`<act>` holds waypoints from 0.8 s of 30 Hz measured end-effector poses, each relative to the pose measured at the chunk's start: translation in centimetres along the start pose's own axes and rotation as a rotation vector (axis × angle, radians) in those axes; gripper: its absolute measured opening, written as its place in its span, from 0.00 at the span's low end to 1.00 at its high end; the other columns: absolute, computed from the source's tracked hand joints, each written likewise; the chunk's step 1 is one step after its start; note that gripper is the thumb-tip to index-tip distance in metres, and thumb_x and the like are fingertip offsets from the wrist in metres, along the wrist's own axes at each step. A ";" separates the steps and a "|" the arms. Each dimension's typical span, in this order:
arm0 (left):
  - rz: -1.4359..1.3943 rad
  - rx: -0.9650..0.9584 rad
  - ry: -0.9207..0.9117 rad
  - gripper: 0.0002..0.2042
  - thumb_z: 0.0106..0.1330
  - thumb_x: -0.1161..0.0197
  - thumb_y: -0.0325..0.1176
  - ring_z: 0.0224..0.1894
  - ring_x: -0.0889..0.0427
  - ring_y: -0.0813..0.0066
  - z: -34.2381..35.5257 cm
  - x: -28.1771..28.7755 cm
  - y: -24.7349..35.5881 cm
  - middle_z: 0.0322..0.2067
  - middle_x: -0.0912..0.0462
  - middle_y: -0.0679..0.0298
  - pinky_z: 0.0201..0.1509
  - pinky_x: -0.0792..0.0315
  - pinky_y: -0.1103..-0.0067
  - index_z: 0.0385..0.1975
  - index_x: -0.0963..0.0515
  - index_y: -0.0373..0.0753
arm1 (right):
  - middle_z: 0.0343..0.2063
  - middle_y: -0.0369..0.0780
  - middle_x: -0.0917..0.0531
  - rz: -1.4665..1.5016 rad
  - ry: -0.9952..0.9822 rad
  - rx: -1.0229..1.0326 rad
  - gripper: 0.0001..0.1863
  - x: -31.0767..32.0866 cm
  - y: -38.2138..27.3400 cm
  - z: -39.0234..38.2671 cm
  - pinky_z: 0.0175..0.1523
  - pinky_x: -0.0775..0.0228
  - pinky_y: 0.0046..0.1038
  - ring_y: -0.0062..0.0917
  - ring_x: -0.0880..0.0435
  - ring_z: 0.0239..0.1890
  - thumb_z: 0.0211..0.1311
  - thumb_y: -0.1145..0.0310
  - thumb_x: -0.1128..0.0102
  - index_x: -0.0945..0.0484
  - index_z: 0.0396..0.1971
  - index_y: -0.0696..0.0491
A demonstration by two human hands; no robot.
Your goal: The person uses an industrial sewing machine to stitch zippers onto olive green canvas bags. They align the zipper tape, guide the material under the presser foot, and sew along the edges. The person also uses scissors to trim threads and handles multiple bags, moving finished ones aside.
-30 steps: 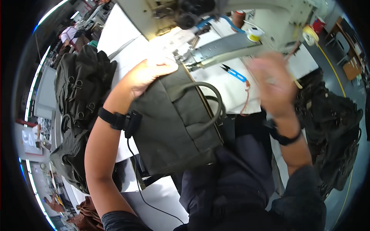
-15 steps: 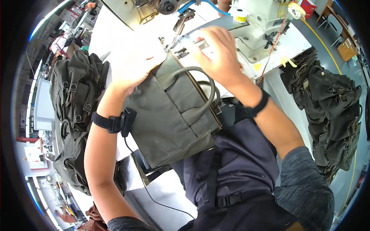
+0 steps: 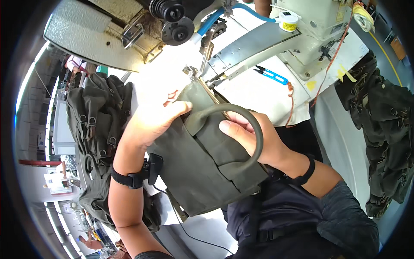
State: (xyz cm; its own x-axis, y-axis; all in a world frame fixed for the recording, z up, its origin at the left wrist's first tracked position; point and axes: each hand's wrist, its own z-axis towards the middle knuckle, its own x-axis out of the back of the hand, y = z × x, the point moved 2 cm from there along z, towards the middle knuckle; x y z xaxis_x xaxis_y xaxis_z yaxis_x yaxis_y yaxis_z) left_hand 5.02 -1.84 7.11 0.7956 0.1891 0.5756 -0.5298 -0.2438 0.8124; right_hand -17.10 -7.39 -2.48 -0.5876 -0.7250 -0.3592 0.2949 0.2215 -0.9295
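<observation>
An olive-green bag [image 3: 185, 168] lies tilted across my lap and the table edge. Its far corner, with a brass zipper [image 3: 211, 93], reaches the sewing machine's presser foot [image 3: 189, 72]. At the bag's left edge, my left hand [image 3: 151, 123] grips the fabric, thumb on top; glare washes out part of the fingers. My right hand [image 3: 265, 140] passes beneath the rolled handle [image 3: 235, 108] and pinches the zipper edge between thumb and fingers. Blue thread snips [image 3: 272, 75] lie on the white table, beyond my right hand.
The machine head [image 3: 99, 32] overhangs the far left, its arm [image 3: 254, 43] running right. A small white tub [image 3: 288, 20] sits on it. Piles of olive bags lie left [image 3: 97, 116] and right [image 3: 388, 125]. An orange cord [image 3: 330, 64] hangs at right.
My right hand has come back from beside the machine's arm and taken hold of the bag's zipper edge. The snips now show on the table. The view has shifted closer to the machine.
</observation>
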 end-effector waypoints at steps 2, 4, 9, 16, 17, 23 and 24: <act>0.037 0.055 -0.043 0.09 0.65 0.28 0.29 0.41 0.26 0.84 0.1 0.7 0.2 0.35 0.21 0.73 0.49 0.30 0.80 0.42 0.18 0.37 | 0.22 0.27 0.34 0.006 0.000 -0.009 0.14 -0.6 0.0 -0.1 0.30 0.45 0.23 0.12 0.39 0.26 0.75 0.69 0.37 0.26 0.28 0.58; 0.015 -0.036 0.029 0.06 0.70 0.30 0.32 0.38 0.27 0.87 0.0 -0.2 1.1 0.32 0.22 0.75 0.45 0.33 0.82 0.38 0.19 0.38 | 0.30 0.25 0.24 -0.030 -0.045 -0.033 0.11 -0.4 0.0 -0.1 0.34 0.38 0.17 0.07 0.32 0.31 0.77 0.68 0.39 0.18 0.47 0.61; -0.082 0.088 -0.062 0.07 0.73 0.33 0.35 0.39 0.29 0.89 1.2 -0.5 -0.7 0.34 0.23 0.77 0.46 0.35 0.84 0.41 0.19 0.39 | 0.21 0.25 0.31 -0.034 0.099 -0.038 0.15 -0.6 -0.5 -0.3 0.30 0.43 0.21 0.09 0.37 0.27 0.73 0.68 0.32 0.24 0.27 0.58; -0.226 0.097 -0.071 0.08 0.71 0.31 0.30 0.39 0.26 0.89 1.5 0.0 -0.3 0.36 0.19 0.76 0.47 0.33 0.85 0.46 0.17 0.37 | 0.20 0.23 0.33 -0.041 0.118 -0.141 0.13 -0.3 -1.1 -2.1 0.28 0.49 0.19 0.07 0.40 0.25 0.74 0.67 0.33 0.19 0.28 0.57; -0.249 0.083 -0.054 0.08 0.71 0.31 0.29 0.39 0.25 0.88 1.5 -0.2 0.1 0.36 0.18 0.75 0.47 0.32 0.85 0.46 0.18 0.37 | 0.20 0.22 0.33 -0.057 0.121 -0.107 0.13 -0.3 -1.2 -2.2 0.28 0.50 0.19 0.06 0.40 0.25 0.74 0.68 0.33 0.19 0.28 0.57; -0.391 0.015 -0.057 0.17 0.70 0.33 0.28 0.50 0.17 0.78 3.1 1.2 -1.7 0.49 0.14 0.64 0.58 0.24 0.79 0.56 0.20 0.29 | 0.20 0.22 0.31 -0.030 0.135 -0.007 0.11 -0.9 -1.5 -0.5 0.28 0.48 0.18 0.05 0.38 0.24 0.74 0.68 0.33 0.16 0.30 0.59; -0.362 0.022 -0.085 0.20 0.71 0.35 0.28 0.54 0.16 0.76 3.7 1.9 -2.8 0.54 0.14 0.61 0.61 0.23 0.77 0.61 0.21 0.27 | 0.20 0.22 0.30 -0.030 0.130 0.020 0.11 -1.1 -1.5 -0.2 0.28 0.48 0.18 0.05 0.38 0.24 0.74 0.68 0.33 0.16 0.31 0.59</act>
State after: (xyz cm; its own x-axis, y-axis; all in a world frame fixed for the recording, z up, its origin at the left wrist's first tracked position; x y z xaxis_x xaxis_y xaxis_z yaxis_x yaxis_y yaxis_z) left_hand 9.11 -4.27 5.55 0.9523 0.1874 0.2408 -0.2038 -0.1965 0.9591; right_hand -17.06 -6.80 -0.66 -0.6885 -0.6406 -0.3401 0.2895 0.1872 -0.9387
